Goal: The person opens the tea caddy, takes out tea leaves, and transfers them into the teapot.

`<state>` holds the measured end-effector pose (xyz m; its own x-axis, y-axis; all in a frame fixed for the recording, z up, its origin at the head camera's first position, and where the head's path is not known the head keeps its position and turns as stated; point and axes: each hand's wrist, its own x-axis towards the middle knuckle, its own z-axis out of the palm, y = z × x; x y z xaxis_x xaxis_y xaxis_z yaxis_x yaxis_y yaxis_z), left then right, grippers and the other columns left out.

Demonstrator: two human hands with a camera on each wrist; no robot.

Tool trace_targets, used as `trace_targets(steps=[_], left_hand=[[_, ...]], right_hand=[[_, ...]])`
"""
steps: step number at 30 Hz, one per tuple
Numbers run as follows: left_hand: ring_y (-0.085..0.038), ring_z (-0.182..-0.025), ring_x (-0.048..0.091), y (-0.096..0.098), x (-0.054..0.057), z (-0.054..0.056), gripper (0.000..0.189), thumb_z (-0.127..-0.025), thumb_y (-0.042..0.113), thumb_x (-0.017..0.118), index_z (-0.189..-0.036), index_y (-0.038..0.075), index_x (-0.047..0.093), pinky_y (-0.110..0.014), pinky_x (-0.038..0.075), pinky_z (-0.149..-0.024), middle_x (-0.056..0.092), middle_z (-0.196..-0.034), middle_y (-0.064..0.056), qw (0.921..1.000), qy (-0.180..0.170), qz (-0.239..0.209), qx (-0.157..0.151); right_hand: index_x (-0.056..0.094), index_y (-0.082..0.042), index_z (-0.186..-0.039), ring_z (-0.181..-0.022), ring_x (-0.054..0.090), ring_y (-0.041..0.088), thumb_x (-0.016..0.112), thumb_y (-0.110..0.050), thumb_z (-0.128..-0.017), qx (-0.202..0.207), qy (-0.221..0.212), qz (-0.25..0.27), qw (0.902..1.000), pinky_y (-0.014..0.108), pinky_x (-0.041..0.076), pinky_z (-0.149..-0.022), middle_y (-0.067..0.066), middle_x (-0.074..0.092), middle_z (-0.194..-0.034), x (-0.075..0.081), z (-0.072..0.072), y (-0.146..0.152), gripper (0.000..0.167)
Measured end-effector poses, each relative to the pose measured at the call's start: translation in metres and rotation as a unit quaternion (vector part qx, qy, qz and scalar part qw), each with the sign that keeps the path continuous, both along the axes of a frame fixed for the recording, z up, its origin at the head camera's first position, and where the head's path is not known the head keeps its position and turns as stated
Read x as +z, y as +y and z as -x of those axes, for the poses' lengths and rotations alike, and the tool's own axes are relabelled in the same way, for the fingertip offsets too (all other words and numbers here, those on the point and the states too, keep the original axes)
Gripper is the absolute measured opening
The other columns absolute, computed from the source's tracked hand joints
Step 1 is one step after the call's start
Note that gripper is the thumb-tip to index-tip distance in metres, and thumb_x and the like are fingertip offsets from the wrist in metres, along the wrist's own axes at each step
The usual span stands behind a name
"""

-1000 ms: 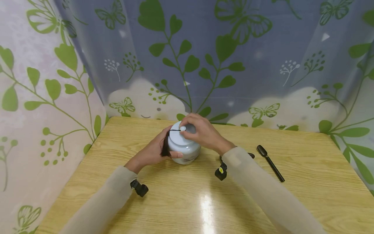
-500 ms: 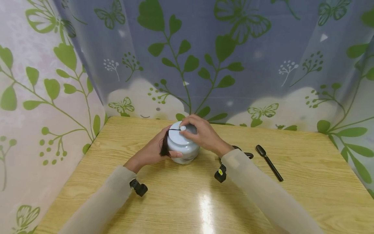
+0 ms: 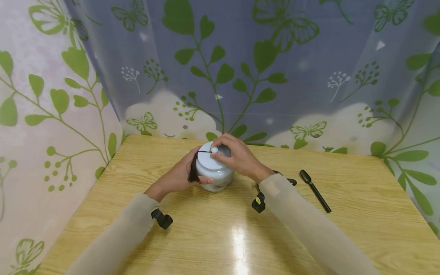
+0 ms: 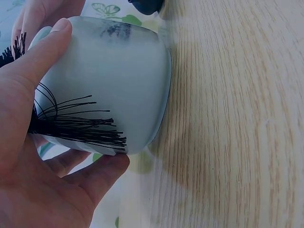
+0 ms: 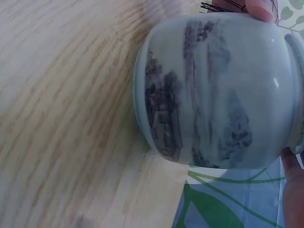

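A pale porcelain jar (image 3: 220, 177) stands on the table, its lid (image 3: 207, 160) seated on top. My left hand (image 3: 179, 172) holds the jar round its left side, thumb across the front; in the left wrist view, fingers also touch the other side. Beside that hand hangs a dark tassel (image 3: 193, 171), its cord running to the white lid knob (image 3: 214, 150). Thumb and forefinger of my right hand (image 3: 240, 156) pinch this knob. Dark landscape painting shows on the jar's wall (image 5: 213, 95) in the right wrist view.
A black spoon-like scoop (image 3: 315, 191) lies on the wooden table (image 3: 196, 236) to the right. Partly hidden behind the right sleeve is a black object (image 3: 292, 181) whose kind I cannot tell. A leaf-patterned curtain (image 3: 295, 95) borders the table's back.
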<state>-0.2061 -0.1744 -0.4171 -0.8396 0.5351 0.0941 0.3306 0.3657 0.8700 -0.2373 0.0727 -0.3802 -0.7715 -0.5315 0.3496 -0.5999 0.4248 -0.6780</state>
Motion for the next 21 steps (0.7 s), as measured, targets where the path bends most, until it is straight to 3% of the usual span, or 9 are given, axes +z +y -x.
trace_targets(steps=[11,21], left_hand=[[-0.029,-0.142,0.056,0.0009,-0.0004,0.0017,0.108,-0.094,0.027,0.090,-0.174,0.024,0.018,-0.055,0.048,-0.116,0.049,-0.161,-0.008,0.9999,0.007,0.011,0.006],[-0.028,-0.137,0.059,0.0022,0.0020,0.0033,0.101,-0.094,0.027,0.089,-0.171,0.024,0.025,-0.051,0.052,-0.111,0.054,-0.156,-0.007,0.9999,0.004,-0.004,-0.011]], right_hand=[[0.073,-0.013,-0.115,-0.126,0.063,0.025,0.080,-0.022,-0.102,0.004,-0.013,0.001,0.9999,0.048,0.048,-0.115,0.006,0.068,-0.128,0.0002,0.0017,0.0001,0.018],[0.072,-0.012,-0.120,-0.129,0.062,0.026,0.077,-0.023,-0.104,-0.002,-0.035,0.009,0.9993,0.050,0.047,-0.117,0.006,0.067,-0.131,-0.0082,-0.0005,-0.0006,0.020]])
